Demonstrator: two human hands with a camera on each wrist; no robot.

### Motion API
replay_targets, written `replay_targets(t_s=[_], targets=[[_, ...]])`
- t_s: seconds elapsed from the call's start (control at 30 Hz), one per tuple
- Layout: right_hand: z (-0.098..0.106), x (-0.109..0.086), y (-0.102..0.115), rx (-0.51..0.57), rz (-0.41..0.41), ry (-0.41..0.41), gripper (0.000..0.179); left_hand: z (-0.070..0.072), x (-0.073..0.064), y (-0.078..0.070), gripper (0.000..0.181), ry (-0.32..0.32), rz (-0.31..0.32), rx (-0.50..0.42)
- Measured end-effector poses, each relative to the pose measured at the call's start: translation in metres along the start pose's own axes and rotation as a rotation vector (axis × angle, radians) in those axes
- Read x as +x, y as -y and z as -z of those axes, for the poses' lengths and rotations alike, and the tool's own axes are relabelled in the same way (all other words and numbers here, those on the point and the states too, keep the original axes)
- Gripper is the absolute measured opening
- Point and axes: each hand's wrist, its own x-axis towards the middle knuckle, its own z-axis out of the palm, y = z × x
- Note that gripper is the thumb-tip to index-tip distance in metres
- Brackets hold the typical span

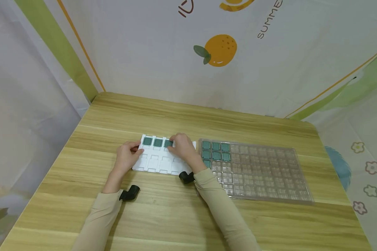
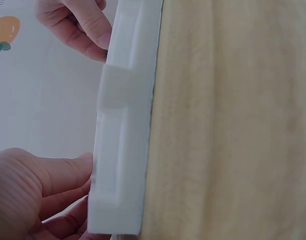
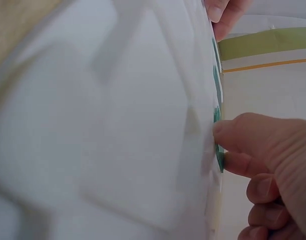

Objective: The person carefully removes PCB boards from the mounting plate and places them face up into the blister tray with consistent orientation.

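Left hand [image 1: 127,157], thumb and fingers closed on the white tray [image 1: 154,151], best kept steady. Third green chip [image 1: 167,143], top row, pinched at its edges by the right hand [image 1: 183,149]; a light, level grip should serve. Right: clear tray [image 1: 270,168], bearing more chips [image 1: 216,146].

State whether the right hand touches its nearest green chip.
Touching: the right wrist view shows the right hand pinching the green chip between thumb and finger.

Both forearms [image 1: 95,219] angled forward, left hand [image 1: 127,158] thumb-inward, right hand [image 1: 183,148] in a pinch, its lower fingers [image 3: 267,216] curled.
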Motion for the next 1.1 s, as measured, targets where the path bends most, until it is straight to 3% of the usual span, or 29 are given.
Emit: replay_targets(t_s=[0.47, 1.1], targets=[[0.010, -0.014, 0.000, -0.019, 0.031, -0.035, 0.027, -0.001, 0.001, 0.001, 0.029, 0.003, -0.008, 0.008], [0.020, -0.044, -0.019, -0.039, 0.045, -0.085, 0.023, -0.002, 0.001, 0.003, 0.030, 0.001, -0.015, 0.008]])
